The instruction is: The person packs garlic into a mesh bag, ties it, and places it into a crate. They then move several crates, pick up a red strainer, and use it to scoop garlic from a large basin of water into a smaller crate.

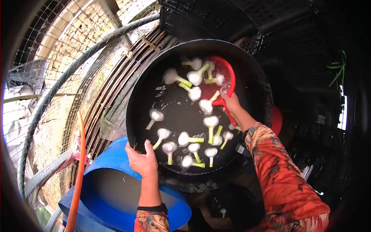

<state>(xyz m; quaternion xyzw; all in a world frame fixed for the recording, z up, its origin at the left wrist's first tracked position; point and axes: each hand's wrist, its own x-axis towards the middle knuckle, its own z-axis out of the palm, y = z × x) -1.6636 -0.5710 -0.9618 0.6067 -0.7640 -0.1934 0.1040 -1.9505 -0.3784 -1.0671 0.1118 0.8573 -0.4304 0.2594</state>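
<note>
A large round black tub [185, 121] holds water with several garlic bulbs [211, 122] in it, their short green stems attached. My right hand [233, 105] is closed on the handle of a red plastic scoop [231, 73], which is partly under the water at the tub's far right. Some garlic bulbs lie in or beside the scoop; the blur hides which. At the near left, my left hand [143, 159] grips the tub's rim, thumb inside and fingers outside.
A blue plastic barrel [116, 154] with its mouth facing up stands at the near left, below the tub. An orange hose [80, 170] rises beside it. Wire mesh fencing [58, 73] lines the left, and dark crates [208, 19] stand behind. A red object [276, 120] shows beyond the tub's right rim.
</note>
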